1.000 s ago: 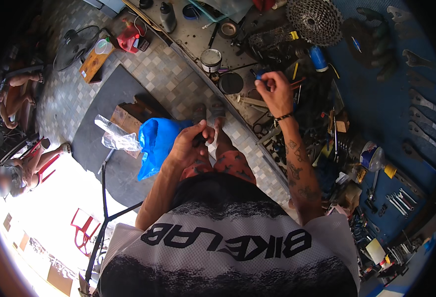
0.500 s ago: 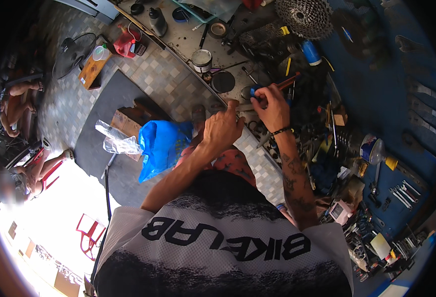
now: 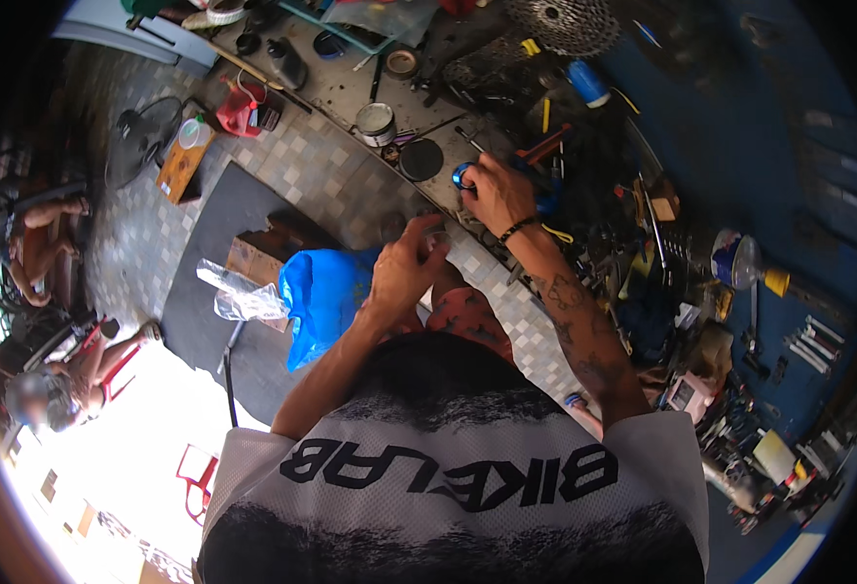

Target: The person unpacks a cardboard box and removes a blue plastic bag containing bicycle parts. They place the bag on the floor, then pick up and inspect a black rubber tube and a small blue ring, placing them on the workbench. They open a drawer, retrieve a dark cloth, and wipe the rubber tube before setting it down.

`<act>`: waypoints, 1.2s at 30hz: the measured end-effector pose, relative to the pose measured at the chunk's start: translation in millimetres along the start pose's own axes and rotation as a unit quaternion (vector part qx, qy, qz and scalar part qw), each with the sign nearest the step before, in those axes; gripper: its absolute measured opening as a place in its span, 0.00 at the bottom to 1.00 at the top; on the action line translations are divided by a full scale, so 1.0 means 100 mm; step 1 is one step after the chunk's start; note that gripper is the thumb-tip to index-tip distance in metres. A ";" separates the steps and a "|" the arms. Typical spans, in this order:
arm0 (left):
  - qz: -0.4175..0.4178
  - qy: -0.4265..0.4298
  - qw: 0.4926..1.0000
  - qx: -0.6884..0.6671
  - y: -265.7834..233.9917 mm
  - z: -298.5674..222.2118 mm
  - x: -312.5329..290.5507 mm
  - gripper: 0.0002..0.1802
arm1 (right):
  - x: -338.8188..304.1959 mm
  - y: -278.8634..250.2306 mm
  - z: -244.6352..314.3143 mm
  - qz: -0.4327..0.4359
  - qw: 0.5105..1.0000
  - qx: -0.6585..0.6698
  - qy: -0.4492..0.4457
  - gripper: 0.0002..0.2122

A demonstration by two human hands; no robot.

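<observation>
Over the workbench edge, my right hand (image 3: 499, 200) is closed with its fingertips on a small blue round object (image 3: 463, 176); its exact kind does not show. A dark flat disc (image 3: 421, 160) lies on the bench to the left of that hand. My left hand (image 3: 404, 270) is held in front of my body, below the bench edge. Its fingers curl toward the thumb, and something small and pale seems to sit between the tips, too small to name. Beyond the disc stands an open tin (image 3: 376, 124) with pale contents.
A blue plastic bag (image 3: 316, 297) and clear wrap lie near a wooden box (image 3: 258, 255) on a dark mat. The bench holds a tape roll (image 3: 401, 63), a bike cassette (image 3: 565, 21) and a blue bottle (image 3: 587, 84). Two people are at the far left.
My right hand has moved left and slightly lower, with the blue round object at its fingertips. My left hand has shifted left and down, its fingers now curled. The view has shifted a little.
</observation>
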State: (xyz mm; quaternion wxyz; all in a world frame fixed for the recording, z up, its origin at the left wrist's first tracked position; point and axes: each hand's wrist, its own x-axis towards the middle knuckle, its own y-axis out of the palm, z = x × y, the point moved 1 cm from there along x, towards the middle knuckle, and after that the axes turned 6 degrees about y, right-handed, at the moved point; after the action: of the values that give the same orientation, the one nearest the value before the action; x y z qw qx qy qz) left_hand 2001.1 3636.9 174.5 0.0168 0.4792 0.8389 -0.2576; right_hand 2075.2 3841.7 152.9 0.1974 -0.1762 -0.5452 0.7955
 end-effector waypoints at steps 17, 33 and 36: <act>-0.074 0.125 0.936 0.319 0.29 -0.48 0.60 0.13 | -1.39 -0.50 -0.18 -0.175 0.912 0.342 0.145 0.08; -0.088 0.072 0.738 0.665 0.59 -0.28 1.84 0.19 | -7.63 0.71 -0.93 -0.326 0.653 0.407 0.548 0.09; -0.062 0.123 0.774 0.619 0.59 -0.31 1.98 0.30 | -8.27 1.02 -1.07 -0.342 0.494 0.480 0.639 0.11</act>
State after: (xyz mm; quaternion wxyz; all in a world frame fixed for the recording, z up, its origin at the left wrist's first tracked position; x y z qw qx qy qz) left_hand 1949.1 3832.3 122.1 -0.4027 0.3604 0.5215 -0.6602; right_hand 2827.3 3475.2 74.1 0.8026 -0.3143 0.1785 0.4745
